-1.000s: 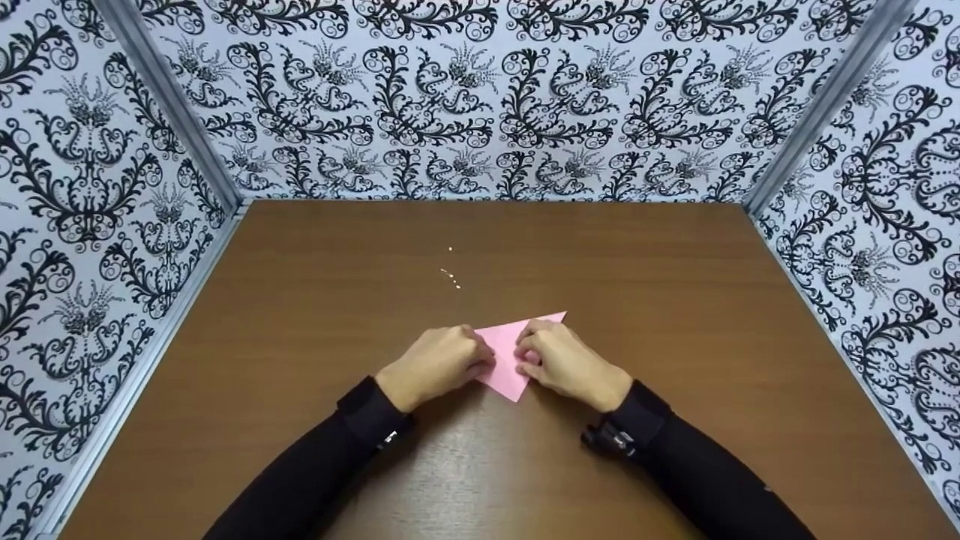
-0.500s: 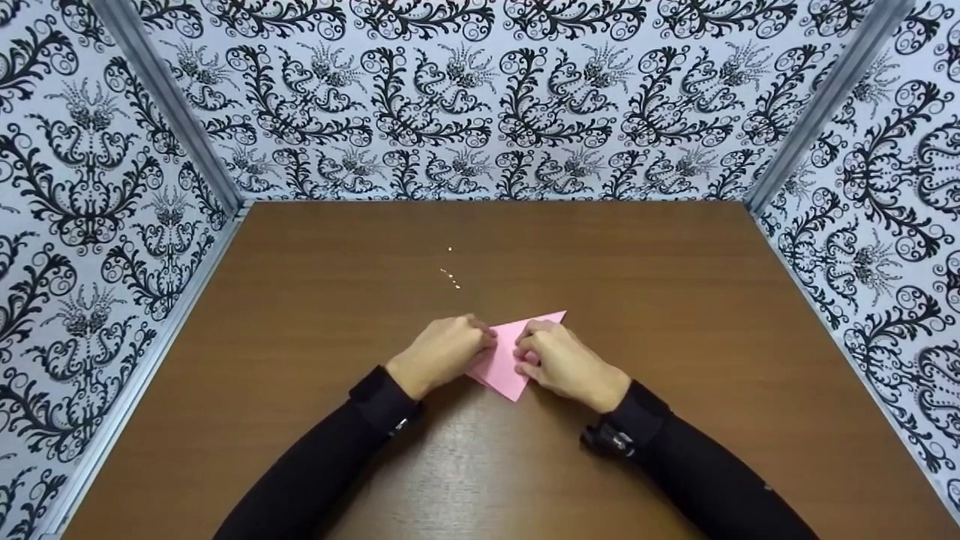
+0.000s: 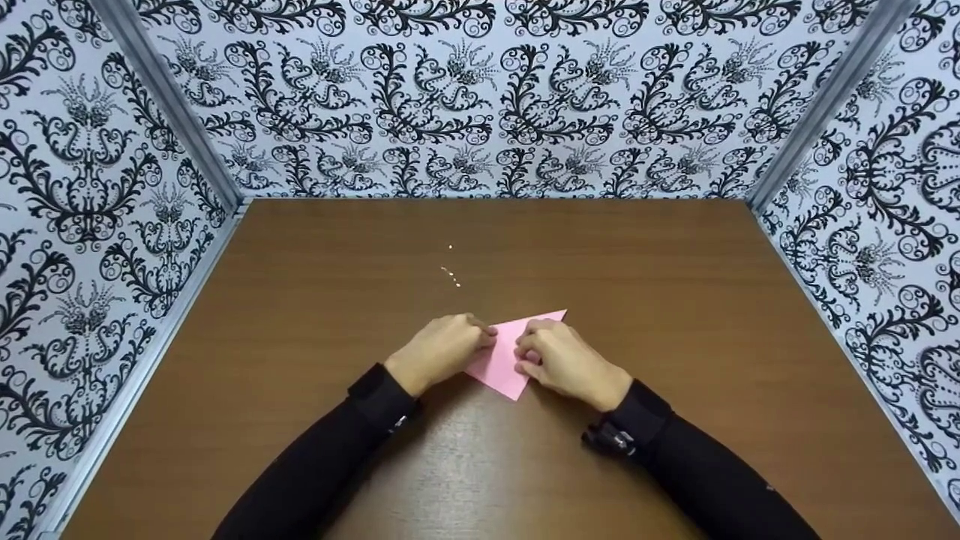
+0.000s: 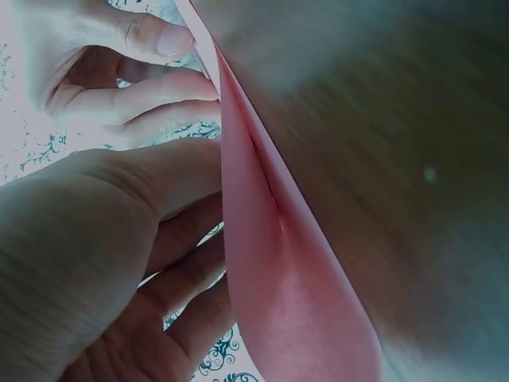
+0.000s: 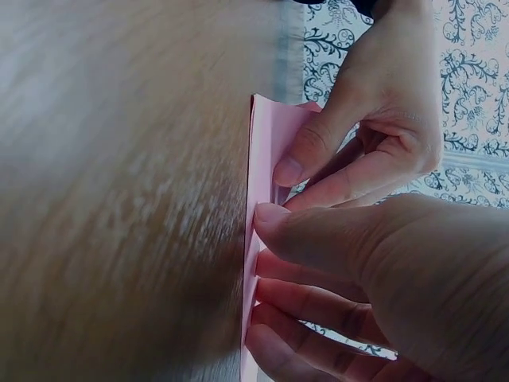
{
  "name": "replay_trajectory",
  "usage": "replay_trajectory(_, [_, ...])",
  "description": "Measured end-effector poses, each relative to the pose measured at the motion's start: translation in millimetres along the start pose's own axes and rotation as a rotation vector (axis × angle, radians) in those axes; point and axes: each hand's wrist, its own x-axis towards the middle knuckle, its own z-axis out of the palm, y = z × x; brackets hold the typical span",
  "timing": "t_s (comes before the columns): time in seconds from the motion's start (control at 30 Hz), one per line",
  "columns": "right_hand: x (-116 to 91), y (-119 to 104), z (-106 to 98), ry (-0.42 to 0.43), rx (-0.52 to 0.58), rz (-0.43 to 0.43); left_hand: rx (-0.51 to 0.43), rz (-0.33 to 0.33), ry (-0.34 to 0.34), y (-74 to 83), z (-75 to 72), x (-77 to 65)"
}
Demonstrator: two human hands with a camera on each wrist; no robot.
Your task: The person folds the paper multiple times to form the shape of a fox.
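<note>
Between both hands lies a folded sheet of pink paper (image 3: 504, 369), its pointed corner toward the upper right in the head view. My left hand (image 3: 444, 349) pinches the paper near its upper left edge, fingers curled. With thumb and bent fingertips, my right hand (image 3: 574, 361) holds the paper's right part down. In the left wrist view the near end of the paper (image 4: 298, 310) bulges, with a narrow gap between its layers. The right wrist view shows the paper (image 5: 270, 131) nearly edge-on, both thumbs on its surface.
A brown wooden table (image 3: 337, 255) carries the work. Several small white specks (image 3: 454, 277) lie beyond the paper. Walls with black-and-white scroll patterns (image 3: 480, 90) and grey corner posts stand at the back and sides.
My left hand has shifted up along the paper's left side, uncovering more of its lower left part. My right hand has stayed in place. Little differs over the last half second.
</note>
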Motion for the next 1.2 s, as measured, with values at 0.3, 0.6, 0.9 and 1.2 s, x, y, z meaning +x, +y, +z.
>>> replay_trajectory(0.3, [-2,0,-1,0.001,0.009,0.021,0.003,0.002,0.025,-5.7,-1.2,-1.3])
replay_trajectory(0.6, [-1,-2,-3,0.008,0.006,0.022,0.009,-0.037,-0.007,-12.8,-2.5,-5.3])
replay_trajectory(0.9, [-2,2,-1,0.028,-0.021,-0.017,-0.037,-0.098,0.005,-17.1,-5.6,-13.2])
replay_trajectory(1.2, [-2,3,1,0.003,-0.001,0.021,-0.050,-0.077,0.037,-22.7,-8.4,-26.3])
